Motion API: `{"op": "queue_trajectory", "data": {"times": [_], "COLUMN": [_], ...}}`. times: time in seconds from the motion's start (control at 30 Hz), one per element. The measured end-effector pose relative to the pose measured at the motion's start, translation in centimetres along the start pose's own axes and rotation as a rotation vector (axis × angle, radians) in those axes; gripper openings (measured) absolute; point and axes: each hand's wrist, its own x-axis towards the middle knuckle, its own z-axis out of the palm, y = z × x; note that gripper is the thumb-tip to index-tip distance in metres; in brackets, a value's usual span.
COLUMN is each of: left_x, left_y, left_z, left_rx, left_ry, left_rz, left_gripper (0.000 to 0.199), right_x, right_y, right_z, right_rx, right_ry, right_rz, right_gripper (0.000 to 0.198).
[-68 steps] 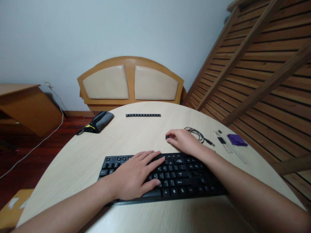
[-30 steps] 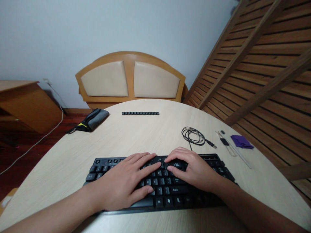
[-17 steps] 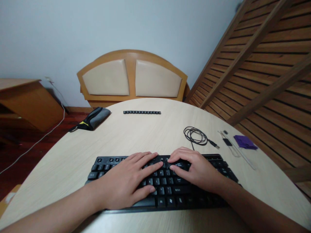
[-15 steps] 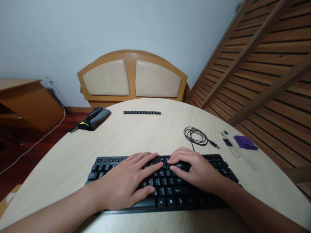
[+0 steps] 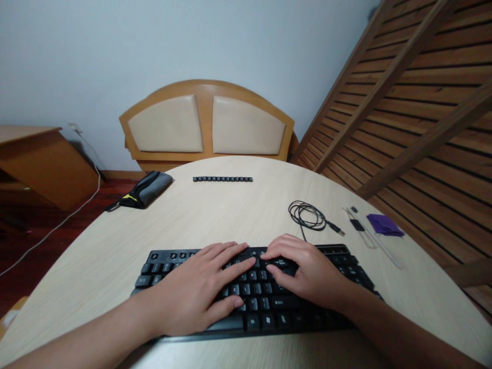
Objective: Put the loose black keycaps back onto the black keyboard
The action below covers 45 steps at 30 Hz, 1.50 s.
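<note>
A black keyboard (image 5: 269, 320) lies on the light wooden table in front of me. My left hand (image 5: 203, 284) rests flat over its middle-left keys, fingers stretched and spread, the thumb low near the bottom rows. On the upper right part of the keyboard is my right hand (image 5: 303, 264), its fingers bent and its thumb and forefinger close together at the top key rows. Whatever sits between those two fingertips is too small to make out. Bare switch spots without caps show along the keyboard's top left row. A line of loose black keycaps (image 5: 223, 179) lies farther back.
A coiled black USB cable (image 5: 307, 215) lies behind the keyboard. To the right are a thin white stick (image 5: 388, 252), a small wire tool with a black grip (image 5: 356, 225) and a folded purple cloth (image 5: 385, 225). A dark grey pouch (image 5: 148, 189) sits at the table's left edge.
The whole view has shifted slightly, so everything appears a little farther left. Both hands keep nearly the same place on the keyboard.
</note>
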Motion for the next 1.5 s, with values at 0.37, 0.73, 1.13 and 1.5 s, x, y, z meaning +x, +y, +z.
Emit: {"op": "queue_trajectory", "data": {"times": [0.37,0.73,1.13,1.5], "left_x": [-0.01,-0.10,0.09,0.01], "left_y": [0.02,-0.13,0.07,-0.03], "left_z": [-0.02,0.09,-0.05,0.13], "left_rx": [0.010,0.004,0.021,0.017], "left_ry": [-0.019,-0.006,-0.035,-0.015], "left_rz": [-0.005,-0.004,-0.016,-0.008], "left_gripper": [0.061,0.062,0.060,0.060], "right_x": [0.03,0.07,0.12,-0.10], "right_y": [0.00,-0.39,-0.74,-0.82], "right_z": [0.02,-0.53,-0.60,-0.44], "right_rx": [0.042,0.017,-0.082,-0.155], "right_ry": [-0.035,-0.087,-0.107,-0.079], "right_rz": [0.114,0.153,0.073,-0.013], "right_gripper": [0.010,0.010,0.011,0.012]}}
